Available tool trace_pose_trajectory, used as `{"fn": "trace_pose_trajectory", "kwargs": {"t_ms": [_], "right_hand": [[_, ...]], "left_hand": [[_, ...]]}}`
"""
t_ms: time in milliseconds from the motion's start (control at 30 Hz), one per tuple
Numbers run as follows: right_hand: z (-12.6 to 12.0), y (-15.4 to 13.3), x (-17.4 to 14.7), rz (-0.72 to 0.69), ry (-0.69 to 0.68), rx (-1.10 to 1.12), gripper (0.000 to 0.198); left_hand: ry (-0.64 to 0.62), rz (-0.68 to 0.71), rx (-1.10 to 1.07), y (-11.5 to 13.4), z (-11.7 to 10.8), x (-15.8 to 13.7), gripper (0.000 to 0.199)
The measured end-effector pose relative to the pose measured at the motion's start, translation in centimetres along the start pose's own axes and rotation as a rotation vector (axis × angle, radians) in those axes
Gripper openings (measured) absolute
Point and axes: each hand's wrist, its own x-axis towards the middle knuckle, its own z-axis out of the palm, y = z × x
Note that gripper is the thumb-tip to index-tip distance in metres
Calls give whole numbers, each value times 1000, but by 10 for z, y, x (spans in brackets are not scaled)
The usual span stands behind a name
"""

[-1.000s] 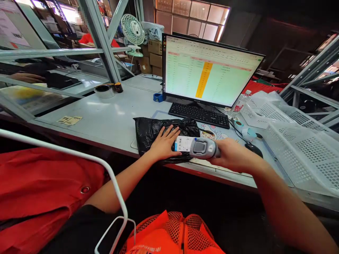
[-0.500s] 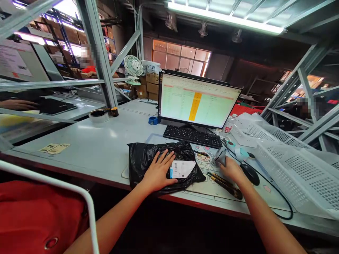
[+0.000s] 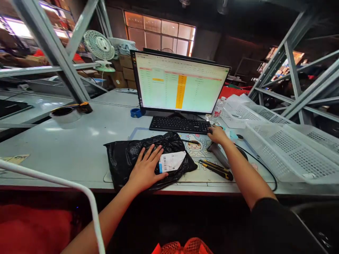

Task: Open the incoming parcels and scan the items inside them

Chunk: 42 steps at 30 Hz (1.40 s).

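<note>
My left hand (image 3: 145, 165) lies spread on a black plastic mailing bag (image 3: 122, 158), beside its white shipping label (image 3: 172, 161). The bag rests near the table's front edge. At the right end of the black keyboard (image 3: 177, 124), my right hand (image 3: 217, 134) reaches to the keys with nothing in its grip; its fingertips are small and partly hidden. A grey barcode scanner (image 3: 220, 155) lies on the patterned desk mat (image 3: 194, 146), just below that hand. Closer to the front edge is a yellow and black utility knife (image 3: 215, 170). My right forearm partly covers a dark mouse (image 3: 242, 154).
A monitor (image 3: 182, 83) showing a spreadsheet stands behind the keyboard. White perforated baskets (image 3: 288, 151) fill the right side. Tape rolls (image 3: 65, 114) sit on the left, with a blue tape roll (image 3: 136, 113) beside the monitor. A white curved bar (image 3: 53, 178) crosses the lower left.
My right hand has let go of the barcode scanner and moved up to the keyboard. My left hand stays on the bag. An orange highlighted cell now shows on the screen's left; the view has shifted.
</note>
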Motion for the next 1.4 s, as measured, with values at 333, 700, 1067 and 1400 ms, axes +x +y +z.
{"fn": "trace_pose_trajectory", "kwargs": {"t_ms": [333,700,1067,1400], "right_hand": [[36,-20,54,-27,-153,-39,54],[39,-47,63,-60,-174,-119,59],[49,-58,49,-2,-147,-71,54],[52,-55,38,-101,-125,39,61]], "left_hand": [[43,9,13,-1,2,0,95],[-52,-35,-57,4,-8,1,99],[-71,-39,-90,3,-12,2,100],[22,10,-59,-3,1,1,97]]}}
